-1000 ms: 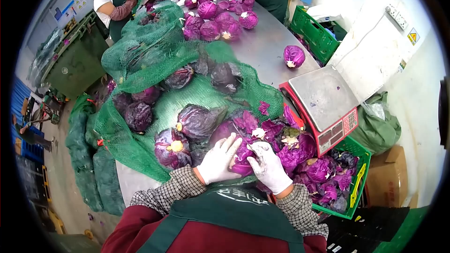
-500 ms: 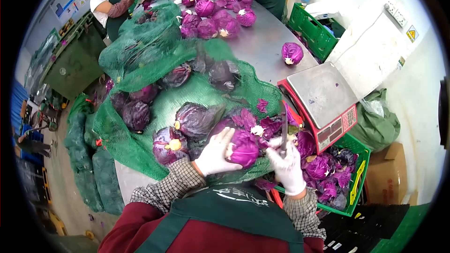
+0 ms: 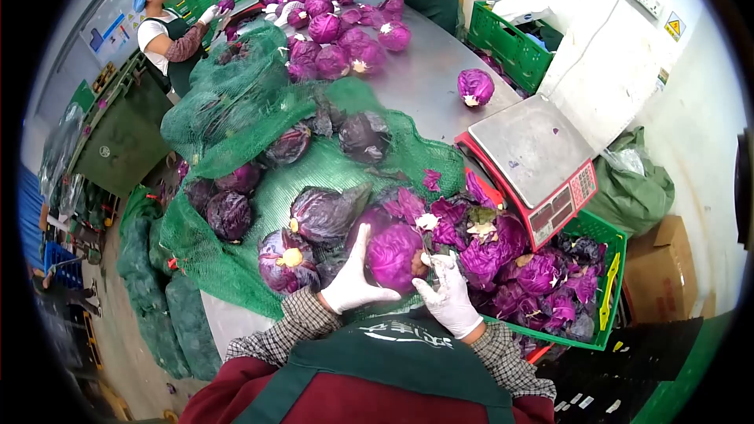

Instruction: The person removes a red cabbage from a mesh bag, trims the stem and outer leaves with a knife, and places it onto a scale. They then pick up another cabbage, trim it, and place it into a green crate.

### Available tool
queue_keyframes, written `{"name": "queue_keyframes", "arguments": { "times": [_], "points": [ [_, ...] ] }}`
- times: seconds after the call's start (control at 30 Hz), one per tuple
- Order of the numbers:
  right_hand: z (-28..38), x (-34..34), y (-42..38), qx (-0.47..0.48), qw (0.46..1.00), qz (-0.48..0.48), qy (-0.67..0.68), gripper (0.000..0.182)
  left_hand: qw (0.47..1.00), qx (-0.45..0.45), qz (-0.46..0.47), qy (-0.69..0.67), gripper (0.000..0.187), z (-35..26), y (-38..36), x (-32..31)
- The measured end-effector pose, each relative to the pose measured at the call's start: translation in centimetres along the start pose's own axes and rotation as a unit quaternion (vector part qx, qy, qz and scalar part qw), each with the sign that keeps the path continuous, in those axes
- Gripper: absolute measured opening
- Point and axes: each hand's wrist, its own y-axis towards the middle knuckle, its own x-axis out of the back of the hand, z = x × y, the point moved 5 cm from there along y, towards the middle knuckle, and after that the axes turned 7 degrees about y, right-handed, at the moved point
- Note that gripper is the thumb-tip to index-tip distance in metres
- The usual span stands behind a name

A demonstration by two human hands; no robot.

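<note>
My left hand [image 3: 353, 281], in a white glove, cups a bright purple red cabbage [image 3: 395, 259] from its left side, thumb below and fingers above. The cabbage's brownish cut stem end faces right. Close against that end is my gloved right hand [image 3: 451, 297], closed on a knife [image 3: 434, 254]; little of the blade shows. Beside the held cabbage lie darker, untrimmed red cabbages [image 3: 323, 213] on a green mesh sack [image 3: 283, 188]. Loose purple leaves [image 3: 491, 247] are heaped beyond my right hand.
A red scale [image 3: 534, 141] stands at the right above a green crate [image 3: 609, 298] filled with leaves. Many trimmed cabbages [image 3: 334, 61] lie farther up the metal table [image 3: 428, 70]. Two co-workers [image 3: 169, 35] handle cabbages at the far end. Full mesh sacks [image 3: 149, 298] stand at left.
The held cabbage has turned so its stem end faces right. My right hand has moved left and down to it, and the knife has tipped from its upright position.
</note>
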Motion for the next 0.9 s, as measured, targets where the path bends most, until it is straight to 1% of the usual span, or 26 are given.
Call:
{"name": "queue_keyframes", "arguments": {
  "times": [0.03, 0.07, 0.1, 0.13, 0.17, 0.23, 0.27, 0.37, 0.4, 0.5, 0.53, 0.63, 0.67, 0.77, 0.8, 0.9],
  "points": [
    [0.1, -0.1, 0.0, -0.011, 1.0, -0.002, 0.008, 0.041, 0.996, -0.031, -0.017, 0.08, 0.139, -1.0, 0.0, 0.2],
    [0.2, -0.3, -0.1, -0.021, 1.0, -0.003, 0.016, 0.04, 0.991, -0.025, -0.005, 0.129, 0.145, -0.4, 0.3, -0.3],
    [0.3, -0.4, -0.1, -0.031, 0.999, -0.003, 0.024, 0.039, 0.979, -0.047, -0.014, 0.2, 0.142, -0.4, 0.4, -0.4],
    [-0.4, -0.7, -0.3, -0.05, 0.997, -0.009, 0.057, 0.036, 0.975, -0.042, -0.014, 0.219, 0.14, -0.6, 0.6, -0.4],
    [-0.5, -0.6, -0.2, -0.044, 0.997, -0.011, 0.058, 0.035, 0.971, -0.038, -0.012, 0.237, 0.139, -0.8, 0.8, -0.4],
    [-0.7, -0.1, 0.0, -0.035, 0.998, -0.014, 0.056, 0.033, 0.972, -0.029, -0.012, 0.233, 0.136, -1.0, 1.2, -0.4],
    [-1.1, -0.2, -0.1, -0.057, 0.994, -0.033, 0.085, 0.032, 0.973, -0.023, -0.013, 0.231, 0.134, -1.1, 1.3, -0.4],
    [-0.1, -0.3, 0.6, 0.013, 1.0, -0.01, 0.026, 0.032, 0.97, -0.02, -0.023, 0.242, 0.132, -1.5, 1.3, -0.6],
    [0.3, -0.3, 0.8, -0.033, 0.993, -0.025, 0.111, 0.032, 0.968, -0.016, -0.025, 0.251, 0.132, -1.6, 1.2, -0.7],
    [2.1, 0.2, 2.0, -0.032, 0.996, -0.007, 0.086, 0.032, 0.962, -0.01, -0.026, 0.27, 0.13, -2.0, 1.0, -1.1],
    [2.5, 0.3, 2.3, 0.036, 0.998, 0.009, 0.052, 0.031, 0.962, -0.009, -0.022, 0.273, 0.13, -2.1, 1.0, -1.2],
    [1.9, 0.1, 2.8, 0.131, 0.987, 0.087, -0.038, 0.03, 0.963, -0.018, -0.007, 0.267, 0.128, -1.8, 1.2, -0.8],
    [1.7, 0.2, 3.0, 0.138, 0.986, 0.094, -0.028, 0.028, 0.966, -0.022, 0.004, 0.259, 0.128, -1.7, 1.4, -0.5],
    [0.4, 0.0, 3.5, 0.038, 0.993, 0.086, 0.069, 0.028, 0.97, -0.031, 0.028, 0.24, 0.128, -1.0, 2.2, -0.1],
    [0.4, -0.1, 3.6, 0.051, 0.995, 0.062, 0.055, 0.021, 0.971, -0.035, 0.03, 0.234, 0.128, -0.6, 2.4, 0.0],
    [-0.6, -0.8, 4.1, -0.029, 0.993, 0.08, 0.078, 0.013, 0.977, -0.037, 0.043, 0.208, 0.129, -0.4, 2.8, 0.4]
  ]
}}
